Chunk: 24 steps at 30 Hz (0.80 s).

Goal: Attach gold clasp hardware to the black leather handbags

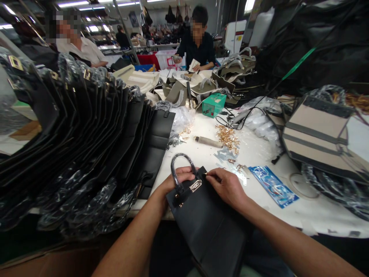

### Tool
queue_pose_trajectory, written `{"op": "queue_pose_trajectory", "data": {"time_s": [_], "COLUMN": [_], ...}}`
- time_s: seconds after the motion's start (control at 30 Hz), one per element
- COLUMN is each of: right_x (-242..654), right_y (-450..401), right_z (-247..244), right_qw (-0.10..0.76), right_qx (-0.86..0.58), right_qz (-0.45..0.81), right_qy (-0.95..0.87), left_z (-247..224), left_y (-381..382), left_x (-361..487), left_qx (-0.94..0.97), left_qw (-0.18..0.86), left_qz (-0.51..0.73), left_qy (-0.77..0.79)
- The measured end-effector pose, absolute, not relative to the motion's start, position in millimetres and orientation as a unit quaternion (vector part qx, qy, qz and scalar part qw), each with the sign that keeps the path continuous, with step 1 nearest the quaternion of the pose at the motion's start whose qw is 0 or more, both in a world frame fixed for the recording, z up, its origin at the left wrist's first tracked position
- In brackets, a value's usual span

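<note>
Workshop counter (253, 219): black handbags in plastic wrap (77, 127) along its left side, loose gold fittings (226, 136) mid-surface, blue packet (272, 186) near its front edge. Black handbag (204, 227) at the counter's front edge, left hand (175, 181) closed on its top beneath the looped handle (178, 173), right hand (226, 186) pinched narrowly just beside the gold clasp (195, 186). Bag judged light, fairly stiff and smooth; best held by the top edge or handle.
</note>
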State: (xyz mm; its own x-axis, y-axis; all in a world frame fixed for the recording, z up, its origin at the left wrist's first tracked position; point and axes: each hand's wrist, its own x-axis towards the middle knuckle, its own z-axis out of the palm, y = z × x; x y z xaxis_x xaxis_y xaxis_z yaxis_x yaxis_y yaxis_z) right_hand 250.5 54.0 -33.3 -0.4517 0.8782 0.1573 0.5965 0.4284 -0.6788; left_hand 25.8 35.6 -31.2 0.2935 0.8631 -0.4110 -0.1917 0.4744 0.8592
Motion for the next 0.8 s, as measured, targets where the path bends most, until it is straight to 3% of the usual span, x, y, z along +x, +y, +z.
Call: {"op": "queue_pose_trajectory", "data": {"time_s": [0.17, 0.53, 0.8], "right_x": [251.4, 249.2, 250.8], "right_y": [52.5, 57.5, 69.4], "right_z": [-34.5, -32.9, -10.3], "right_qw": [0.244, 0.267, 0.179], "right_qx": [-0.421, -0.432, -0.391], "right_qz": [0.227, 0.305, 0.298], "right_qy": [-0.844, -0.805, -0.852], "left_z": [-32.4, -30.2, -22.3], "left_y": [36.3, 36.3, 35.3], "left_x": [25.7, 25.6, 30.6], "left_qx": [0.357, 0.369, 0.389], "left_qw": [0.717, 0.715, 0.687], "left_qz": [0.370, 0.365, 0.372], "left_qy": [0.471, 0.469, 0.489]}}
